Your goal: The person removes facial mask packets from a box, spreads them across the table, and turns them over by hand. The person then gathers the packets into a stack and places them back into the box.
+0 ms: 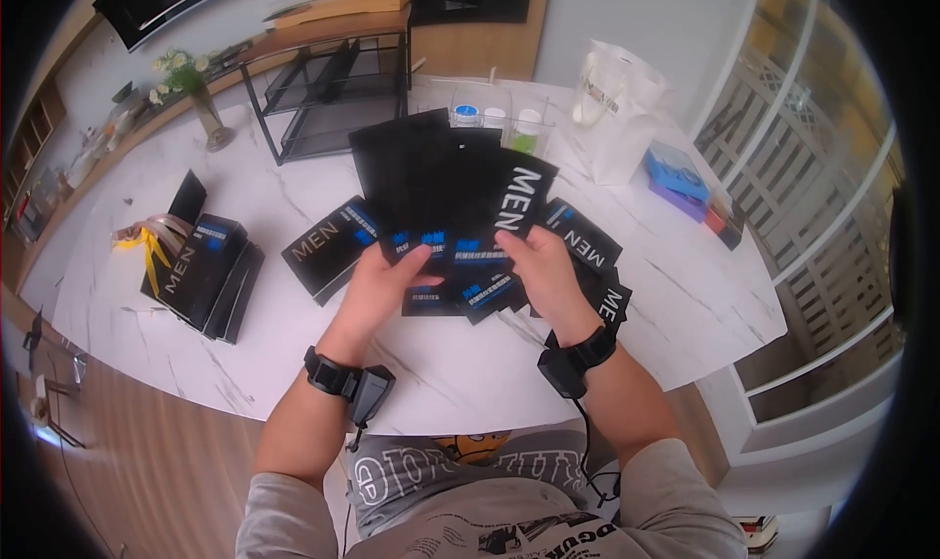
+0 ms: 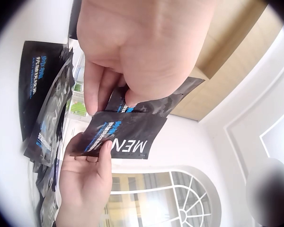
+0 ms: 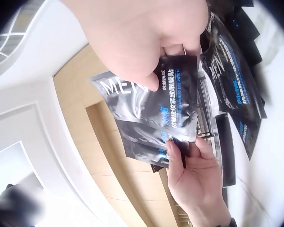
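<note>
Both hands hold black eye-patch sachets, flat and glossy with white MEN lettering and blue print, spread like a fan above the table. My left hand pinches the left-side sachets, thumb on top. On the other side, my right hand grips a sachet by its edge, thumb near the MEN print. In the right wrist view, the held sachets overlap between the two hands. More sachets lie on the marble-look table beneath and around the hands, partly hidden by them.
At the left stand black MEN boxes, beside yellow ribbon. A black-framed rack stands at the back, near a clear container. To the right are a white paper bag and a blue box.
</note>
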Available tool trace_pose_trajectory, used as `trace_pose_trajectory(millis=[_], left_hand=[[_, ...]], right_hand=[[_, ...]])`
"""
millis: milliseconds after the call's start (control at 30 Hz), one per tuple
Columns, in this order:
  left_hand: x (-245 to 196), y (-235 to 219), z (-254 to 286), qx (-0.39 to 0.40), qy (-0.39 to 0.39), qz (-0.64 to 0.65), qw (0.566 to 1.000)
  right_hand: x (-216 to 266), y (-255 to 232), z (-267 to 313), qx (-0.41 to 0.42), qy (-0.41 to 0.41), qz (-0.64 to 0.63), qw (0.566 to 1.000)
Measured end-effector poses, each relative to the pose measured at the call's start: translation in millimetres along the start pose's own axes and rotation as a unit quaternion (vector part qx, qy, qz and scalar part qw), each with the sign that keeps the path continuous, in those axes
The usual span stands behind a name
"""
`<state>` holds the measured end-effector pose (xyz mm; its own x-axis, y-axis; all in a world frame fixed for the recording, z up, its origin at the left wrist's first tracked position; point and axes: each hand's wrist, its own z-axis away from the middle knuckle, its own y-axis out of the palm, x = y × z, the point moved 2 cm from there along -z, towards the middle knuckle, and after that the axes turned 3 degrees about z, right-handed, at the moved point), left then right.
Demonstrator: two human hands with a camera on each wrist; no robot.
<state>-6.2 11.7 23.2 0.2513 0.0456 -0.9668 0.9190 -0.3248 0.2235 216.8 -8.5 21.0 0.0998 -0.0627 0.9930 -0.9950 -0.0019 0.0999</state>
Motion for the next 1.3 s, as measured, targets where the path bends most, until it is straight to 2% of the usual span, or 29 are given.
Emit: trace_pose_trajectory(millis=[100, 300, 400, 533, 633, 733, 767, 1100, 1300], left_hand=[[-5, 0, 0, 0.031, -0.019, 0.004, 0.999], [-1, 6, 1, 0.028, -0.045, 0.074, 0.996], [0, 7, 0, -0.006, -0.038, 0.101, 0.994], [-1, 5, -1, -0.013, -0.041, 0.090, 0.995], [-2, 3, -2, -0.018, -0.046, 0.074, 0.996], [0, 4, -1, -0.002, -0.052, 0.069, 0.996], [1, 4, 0, 0.002, -0.056, 0.069, 0.996], [1, 5, 1, 0.029, -0.042, 0.059, 0.997], [-5, 3, 1, -0.009, -0.024, 0.033, 0.999]], right_hand=[[-14, -6, -9, -0.015, -0.009, -0.105, 0.994], [-19, 3, -6, 0.004, -0.047, -0.085, 0.995], [-17, 7, -4, -0.002, -0.058, -0.081, 0.995], [-18, 7, -2, 0.018, -0.057, -0.113, 0.992], [-20, 3, -3, 0.050, -0.020, -0.125, 0.991], [-14, 5, 2, 0.069, -0.030, -0.069, 0.995], [-18, 5, 0, 0.084, -0.036, -0.094, 0.991], [-15, 10, 3, 0.020, -0.071, -0.081, 0.994], [-14, 7, 2, 0.000, -0.079, -0.092, 0.993]])
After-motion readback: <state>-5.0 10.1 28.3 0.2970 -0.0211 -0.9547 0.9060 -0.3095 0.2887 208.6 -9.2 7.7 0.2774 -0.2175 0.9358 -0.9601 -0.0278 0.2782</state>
